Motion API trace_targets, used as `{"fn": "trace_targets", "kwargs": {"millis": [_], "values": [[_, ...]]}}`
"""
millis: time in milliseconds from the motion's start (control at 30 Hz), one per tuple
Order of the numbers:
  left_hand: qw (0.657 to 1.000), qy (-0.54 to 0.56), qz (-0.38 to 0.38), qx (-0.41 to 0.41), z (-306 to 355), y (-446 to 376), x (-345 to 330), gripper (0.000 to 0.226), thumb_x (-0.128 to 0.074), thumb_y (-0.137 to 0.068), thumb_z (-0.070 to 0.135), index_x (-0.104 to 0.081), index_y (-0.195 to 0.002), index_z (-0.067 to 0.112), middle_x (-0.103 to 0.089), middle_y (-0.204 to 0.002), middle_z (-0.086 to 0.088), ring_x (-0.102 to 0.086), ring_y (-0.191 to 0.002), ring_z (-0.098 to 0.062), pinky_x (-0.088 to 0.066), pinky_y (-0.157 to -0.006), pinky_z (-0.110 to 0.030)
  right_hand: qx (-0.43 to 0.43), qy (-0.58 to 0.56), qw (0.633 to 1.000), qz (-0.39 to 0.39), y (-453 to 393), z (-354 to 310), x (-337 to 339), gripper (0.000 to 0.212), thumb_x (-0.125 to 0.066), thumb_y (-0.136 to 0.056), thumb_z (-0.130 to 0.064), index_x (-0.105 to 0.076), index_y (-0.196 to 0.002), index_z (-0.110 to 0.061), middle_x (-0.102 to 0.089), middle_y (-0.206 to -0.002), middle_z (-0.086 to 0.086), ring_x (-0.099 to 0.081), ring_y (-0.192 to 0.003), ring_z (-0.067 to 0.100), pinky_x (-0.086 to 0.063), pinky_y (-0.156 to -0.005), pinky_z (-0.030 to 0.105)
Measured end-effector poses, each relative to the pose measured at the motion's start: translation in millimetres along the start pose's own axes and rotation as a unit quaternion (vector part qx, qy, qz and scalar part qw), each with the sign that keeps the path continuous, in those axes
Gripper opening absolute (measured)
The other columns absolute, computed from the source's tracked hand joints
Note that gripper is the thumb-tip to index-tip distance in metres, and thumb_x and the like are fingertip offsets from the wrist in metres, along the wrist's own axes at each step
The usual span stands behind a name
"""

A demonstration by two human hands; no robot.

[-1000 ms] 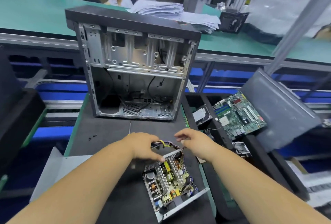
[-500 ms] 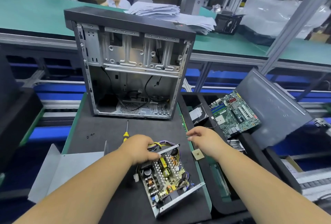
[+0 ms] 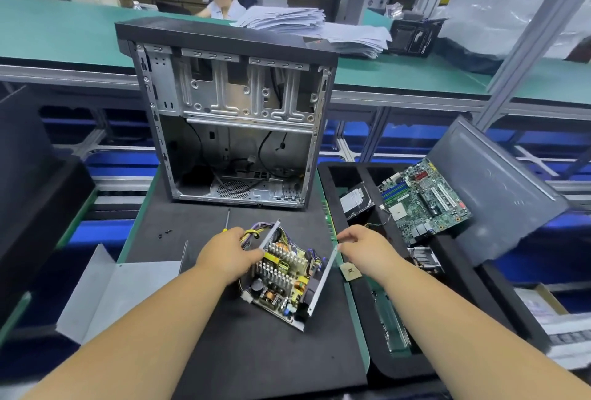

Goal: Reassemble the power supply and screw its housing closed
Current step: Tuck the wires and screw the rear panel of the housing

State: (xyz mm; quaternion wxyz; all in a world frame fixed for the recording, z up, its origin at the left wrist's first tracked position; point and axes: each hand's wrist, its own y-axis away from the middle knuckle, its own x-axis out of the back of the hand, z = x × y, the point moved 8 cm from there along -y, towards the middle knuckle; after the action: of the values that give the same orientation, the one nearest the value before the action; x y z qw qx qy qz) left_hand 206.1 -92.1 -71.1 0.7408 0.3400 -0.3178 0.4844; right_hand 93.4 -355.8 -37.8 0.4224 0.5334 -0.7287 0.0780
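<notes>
While uncovered, power supply (image 3: 283, 278) edges in left hand (image 3: 228, 254) and right hand (image 3: 359, 247) pinch.

Bright, even overhead light fills the scene, and shadows are soft and short. A pale sheen lies on the grey panel (image 3: 499, 188) at three o'clock, and glare whitens the plastic wrapping (image 3: 499, 12) at one o'clock. Wide-angle distortion bends the aluminium post (image 3: 537, 38) and the bench edges toward the frame borders. The centre is fairly sharp; the background at twelve o'clock is soft, slightly smeared.
</notes>
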Motion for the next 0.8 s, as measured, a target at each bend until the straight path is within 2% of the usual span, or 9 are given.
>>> {"fn": "trace_targets", "kwargs": {"millis": [100,200,233,300,400,467,600,700,800], "values": [[1.000,-0.014,0.005,0.019,-0.6,7.7,0.1,0.033,-0.068,-0.080,0.052,-0.053,-0.094,0.027,-0.062,-0.086,-0.001,-0.059,-0.076,-0.019,-0.049,-0.068,-0.035,-0.015,0.025,0.999,-0.019,-2.2,3.2,-12.1,0.043,-0.059,-0.091,-0.033,-0.051,-0.132,-0.021,-0.063,-0.109,0.001,-0.069,-0.089,0.019,-0.054,-0.081,0.034],[0.999,-0.020,0.008,0.030,-0.4,13.5,-0.2,0.040,-0.066,-0.083,0.051,-0.054,-0.111,0.025,-0.063,-0.095,0.000,-0.060,-0.083,-0.022,-0.050,-0.072,-0.036,-0.053,0.002,0.997,-0.057,-2.3,9.4,-32.1,0.060,-0.061,-0.092,-0.031,-0.039,-0.145,-0.013,-0.061,-0.112,0.005,-0.072,-0.077,0.017,-0.059,-0.075,0.034],[0.999,-0.022,0.010,0.034,-0.5,15.3,-0.3,0.042,-0.066,-0.084,0.051,-0.054,-0.114,0.024,-0.063,-0.097,0.001,-0.059,-0.084,-0.023,-0.050,-0.072,-0.036,-0.063,-0.005,0.996,-0.070,-2.2,11.5,-38.9,0.059,-0.061,-0.092,-0.028,-0.039,-0.145,-0.011,-0.061,-0.109,0.006,-0.072,-0.076,0.019,-0.060,-0.074,0.034],[0.999,-0.020,0.013,0.042,-0.5,19.0,-0.4,0.044,-0.066,-0.084,0.051,-0.054,-0.118,0.025,-0.063,-0.100,0.002,-0.059,-0.086,-0.022,-0.050,-0.072,-0.034,-0.052,0.013,0.996,-0.071,-5.2,12.0,-46.9,0.046,-0.061,-0.090,-0.025,-0.049,-0.131,-0.008,-0.064,-0.100,0.009,-0.069,-0.078,0.025,-0.058,-0.074,0.037],[0.998,-0.013,0.011,0.056,0.6,23.7,0.0,0.043,-0.066,-0.084,0.050,-0.055,-0.117,0.025,-0.064,-0.101,0.003,-0.060,-0.086,-0.021,-0.051,-0.073,-0.035,-0.026,0.065,0.997,-0.032,-9.8,5.7,-44.2,0.018,-0.059,-0.086,-0.024,-0.053,-0.096,-0.010,-0.060,-0.084,0.007,-0.053,-0.069,0.022,-0.043,-0.058,0.030],[0.997,-0.017,0.005,0.069,1.1,27.5,-0.8,0.040,-0.065,-0.082,0.050,-0.055,-0.110,0.022,-0.062,-0.092,0.001,-0.060,-0.083,-0.022,-0.050,-0.071,-0.036,-0.009,0.091,0.996,-0.018,-13.3,-0.9,-40.5,0.014,-0.059,-0.086,-0.024,-0.050,-0.087,-0.013,-0.056,-0.080,0.005,-0.050,-0.067,0.020,-0.034,-0.051,0.028],[0.996,0.010,-0.017,0.084,0.0,32.6,-10.1,0.040,-0.062,-0.086,0.055,-0.053,-0.098,0.018,-0.062,-0.086,-0.002,-0.061,-0.079,-0.021,-0.046,-0.066,-0.035,0.029,0.120,0.992,-0.019,-25.5,-11.8,-36.8,0.020,-0.057,-0.090,-0.027,-0.058,-0.102,-0.010,-0.061,-0.086,0.008,-0.054,-0.072,0.023,-0.036,-0.055,0.029],[0.987,0.119,-0.031,0.100,-3.3,35.9,-13.8,0.038,-0.045,-0.097,0.052,-0.055,-0.095,0.016,-0.072,-0.073,-0.002,-0.068,-0.065,-0.018,-0.045,-0.062,-0.029,0.046,0.125,0.990,-0.036,-35.5,-15.8,-36.4,0.023,-0.057,-0.091,-0.027,-0.058,-0.106,-0.009,-0.065,-0.089,0.011,-0.059,-0.076,0.025,-0.043,-0.062,0.031],[0.963,0.224,-0.033,0.146,-15.4,41.9,-17.3,0.038,-0.039,-0.102,0.045,-0.058,-0.095,0.012,-0.070,-0.060,-0.002,-0.062,-0.049,-0.017,-0.047,-0.063,-0.028,0.061,0.108,0.991,-0.054,-43.8,-17.5,-36.4,0.024,-0.057,-0.092,-0.025,-0.059,-0.111,-0.011,-0.068,-0.091,0.012,-0.062,-0.078,0.026,-0.047,-0.066,0.032]]}}
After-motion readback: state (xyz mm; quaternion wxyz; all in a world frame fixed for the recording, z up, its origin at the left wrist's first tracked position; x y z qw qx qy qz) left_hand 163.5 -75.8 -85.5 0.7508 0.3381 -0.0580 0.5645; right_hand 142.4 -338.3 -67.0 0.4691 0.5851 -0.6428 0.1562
